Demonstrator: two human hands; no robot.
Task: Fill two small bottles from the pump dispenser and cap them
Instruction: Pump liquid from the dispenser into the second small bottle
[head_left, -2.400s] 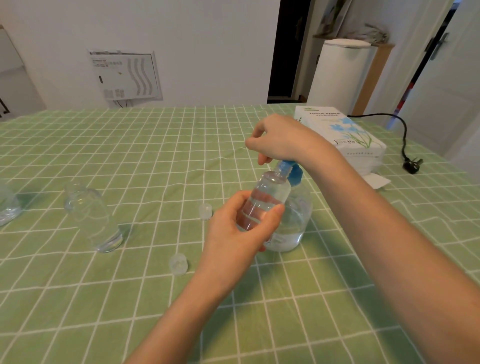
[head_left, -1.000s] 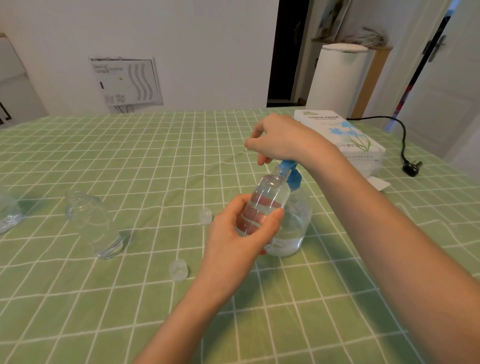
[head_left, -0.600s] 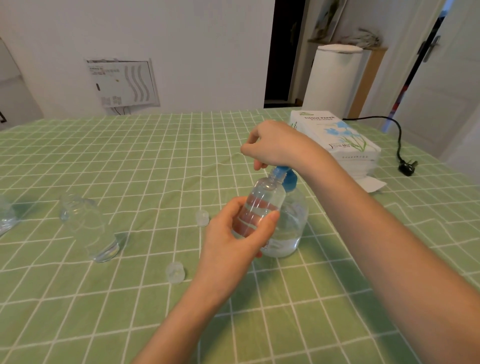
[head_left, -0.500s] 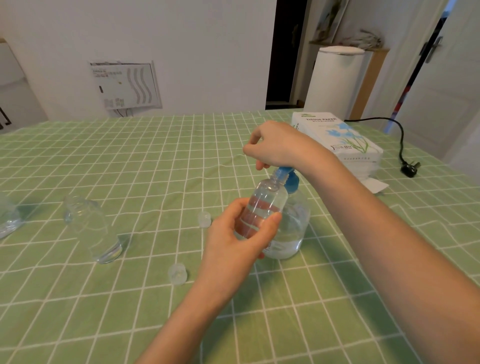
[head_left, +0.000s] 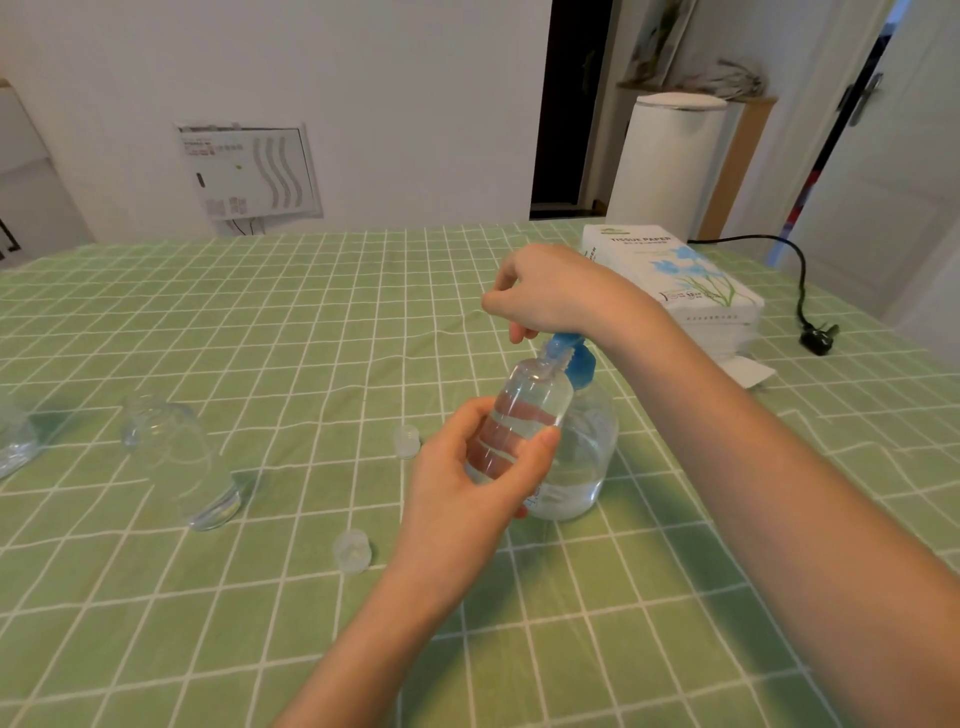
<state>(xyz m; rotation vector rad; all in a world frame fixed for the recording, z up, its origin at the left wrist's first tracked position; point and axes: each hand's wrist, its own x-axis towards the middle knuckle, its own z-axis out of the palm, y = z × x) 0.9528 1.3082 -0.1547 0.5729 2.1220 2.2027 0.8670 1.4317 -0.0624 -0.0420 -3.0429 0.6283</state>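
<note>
Filling the first small clear plastic bottle (head_left: 524, 426) is underway: some clear liquid is showing inside it, though the level is hard to judge. The second small clear plastic bottle (head_left: 182, 462) is standing well apart to the left on the green checked tablecloth (head_left: 260, 338), seemingly empty, and two small translucent screw caps (head_left: 353, 551) (head_left: 406, 440) are lying loose on the cloth, so the second fill and both cappings are remaining. The left hand (head_left: 462, 493) is wrapping its fingers and thumb around the first bottle, tilting it so its open neck is meeting the blue spout of the round clear pump dispenser (head_left: 582, 457) just behind. The right hand (head_left: 550, 296), wrist arched, is pressing palm-down on the blue pump head, fingers loosely curled and holding nothing else. A white tissue paper box (head_left: 675, 275) is sitting beyond.
</note>
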